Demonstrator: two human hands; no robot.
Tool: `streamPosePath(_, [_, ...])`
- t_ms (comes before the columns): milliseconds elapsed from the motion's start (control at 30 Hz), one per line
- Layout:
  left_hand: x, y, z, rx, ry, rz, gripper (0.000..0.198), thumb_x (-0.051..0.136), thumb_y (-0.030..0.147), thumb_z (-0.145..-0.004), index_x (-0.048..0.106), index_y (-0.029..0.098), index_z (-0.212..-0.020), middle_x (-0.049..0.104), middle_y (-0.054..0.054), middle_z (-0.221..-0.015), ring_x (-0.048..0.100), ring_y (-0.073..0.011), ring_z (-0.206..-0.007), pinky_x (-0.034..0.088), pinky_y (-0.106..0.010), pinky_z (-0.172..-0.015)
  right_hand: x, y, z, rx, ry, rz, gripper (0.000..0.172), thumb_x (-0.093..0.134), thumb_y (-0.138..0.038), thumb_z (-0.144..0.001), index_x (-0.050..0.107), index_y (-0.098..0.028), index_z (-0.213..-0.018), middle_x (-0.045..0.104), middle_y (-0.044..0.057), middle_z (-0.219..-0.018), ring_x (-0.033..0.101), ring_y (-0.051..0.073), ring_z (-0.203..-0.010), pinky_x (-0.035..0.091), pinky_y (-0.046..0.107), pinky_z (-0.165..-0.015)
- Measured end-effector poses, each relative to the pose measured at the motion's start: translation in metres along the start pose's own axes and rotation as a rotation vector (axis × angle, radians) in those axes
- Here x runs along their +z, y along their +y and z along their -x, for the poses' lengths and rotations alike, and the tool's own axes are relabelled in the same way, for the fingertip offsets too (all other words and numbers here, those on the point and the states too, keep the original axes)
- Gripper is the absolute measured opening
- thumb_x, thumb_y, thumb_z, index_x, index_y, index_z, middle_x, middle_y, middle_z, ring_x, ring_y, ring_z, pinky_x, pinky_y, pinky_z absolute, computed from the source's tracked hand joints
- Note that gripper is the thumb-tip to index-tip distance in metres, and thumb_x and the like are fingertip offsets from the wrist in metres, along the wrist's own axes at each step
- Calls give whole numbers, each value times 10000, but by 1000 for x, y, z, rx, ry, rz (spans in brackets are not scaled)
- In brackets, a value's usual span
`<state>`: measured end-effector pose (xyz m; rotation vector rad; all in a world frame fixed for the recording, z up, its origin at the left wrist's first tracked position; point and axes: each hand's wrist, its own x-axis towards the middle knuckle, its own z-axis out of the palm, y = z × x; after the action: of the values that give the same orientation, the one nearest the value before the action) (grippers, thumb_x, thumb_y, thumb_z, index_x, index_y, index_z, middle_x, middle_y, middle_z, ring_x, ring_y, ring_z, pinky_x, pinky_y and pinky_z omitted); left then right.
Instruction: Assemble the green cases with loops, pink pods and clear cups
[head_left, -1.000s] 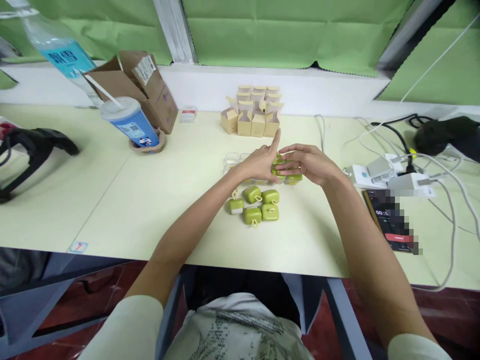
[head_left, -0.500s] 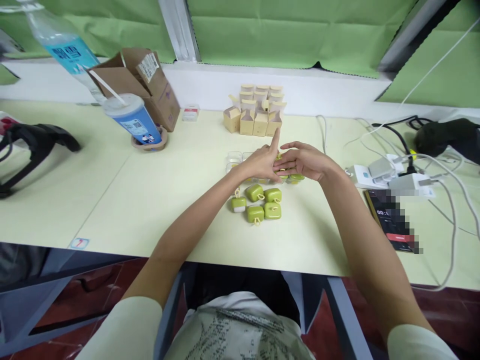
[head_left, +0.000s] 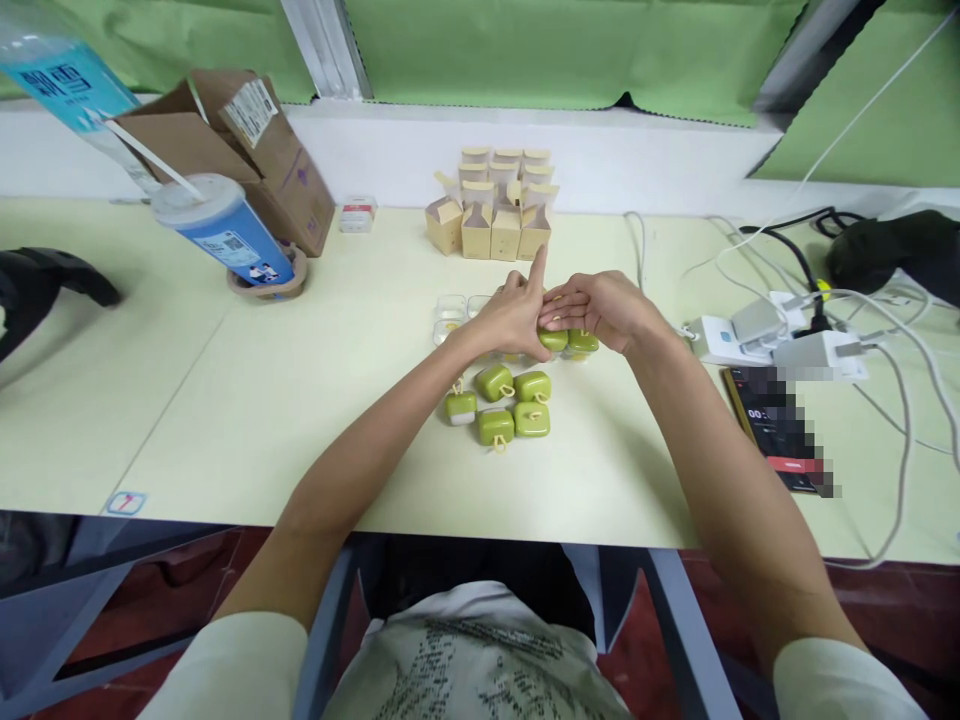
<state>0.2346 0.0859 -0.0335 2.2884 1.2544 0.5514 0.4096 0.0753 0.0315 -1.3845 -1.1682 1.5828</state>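
My left hand (head_left: pixel 511 318) is over a clear tray with several compartments (head_left: pixel 451 309), its index finger pointing away from me and its thumb spread apart. Against it, my right hand (head_left: pixel 604 305) reaches in from the right with its fingers stretched out, their tips meeting the left hand. Whether anything small lies between the hands is hidden. Just below the right fingers, a green case (head_left: pixel 553 339) and another green case (head_left: pixel 583 341) sit at the tray's right end. Nearer to me, several loose green cases with yellow loops (head_left: pixel 532 420) lie on the table.
Behind the tray stand several small open cardboard boxes (head_left: pixel 505 232). At the left are a blue cup (head_left: pixel 236 240), a bottle (head_left: pixel 71 85) and a brown carton (head_left: pixel 289 185). A phone (head_left: pixel 772 425), a power strip (head_left: pixel 724 340) and cables lie on the right.
The camera view has shifted slightly, so the table items sit farther left in the picture. Both hands keep nearly the same pose over the tray.
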Motion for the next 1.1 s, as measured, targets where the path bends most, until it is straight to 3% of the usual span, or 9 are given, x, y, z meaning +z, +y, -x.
streamPosePath(200, [-7,3,4,-1,-54,7,1746,973,342,-615,-334,151,-1757,634,-225,-1494,484,-445,-1454,476,-570,-1191,-26,-26,63,-198,-33,23,164,696,-155,-948,831,-160,-856,852,146,-877,812,231,-775,704,311,-779])
streamPosePath(400, [-8,0,4,38,-96,-6,1671,941,401,-622,-206,111,-1801,653,-226,-1470,461,-435,-1450,443,-559,-1218,-36,37,100,-26,-103,-33,113,846,-277,-842,861,-173,-883,868,147,-885,839,244,-773,714,326,-751])
streamPosePath(500, [-8,0,4,37,-109,-11,1647,928,402,-634,-194,107,-1804,625,-260,-1540,492,-447,-1437,440,-564,-1215,-32,63,101,6,-127,-83,180,917,-326,-806,851,-184,-896,875,141,-900,862,263,-825,729,354,-792])
streamPosePath(567, [-9,0,4,46,-117,-6,1619,915,415,-658,-188,134,-1810,593,-269,-1595,517,-449,-1423,447,-565,-1203,-32,66,102,24,-165,-98,228,942,-343,-796,854,-194,-945,886,151,-963,879,296,-926,742,399,-855])
streamPosePath(700, [-13,0,6,42,-145,-16,1599,911,429,-668,-161,135,-1818,549,-296,-1641,503,-458,-1456,449,-565,-1199,-44,48,107,75,-212,-44,352,944,-308,-775,859,-206,-1102,890,155,-1053,880,334,-1010,742,399,-777])
streamPosePath(800, [-15,3,5,69,-125,14,1611,924,496,-670,-151,163,-1824,531,-286,-1661,459,-466,-1512,435,-593,-1220,-55,30,97,-31,-113,-36,294,906,-291,-797,842,-239,-1079,885,116,-1099,870,296,-951,716,359,-710])
streamPosePath(900, [-10,14,-1,88,-80,33,1617,918,513,-684,-181,162,-1817,537,-280,-1663,440,-460,-1548,420,-601,-1247,-60,19,72,-192,-1,-60,230,849,-272,-829,819,-280,-1057,860,62,-1206,838,232,-978,720,350,-812])
streamPosePath(1000, [1,28,-12,54,-84,15,1621,908,450,-705,-254,137,-1790,557,-288,-1656,468,-454,-1547,451,-577,-1231,-58,15,45,-248,-35,-86,306,824,-205,-803,803,-303,-1092,814,20,-1274,814,203,-1038,719,380,-930])
streamPosePath(1100, [12,37,-20,22,-107,6,1588,882,361,-761,-338,139,-1753,664,-262,-1554,552,-432,-1484,501,-545,-1174,-56,14,29,-237,-74,-76,418,823,-156,-765,794,-316,-1149,788,-1,-1248,815,208,-1031,730,384,-882])
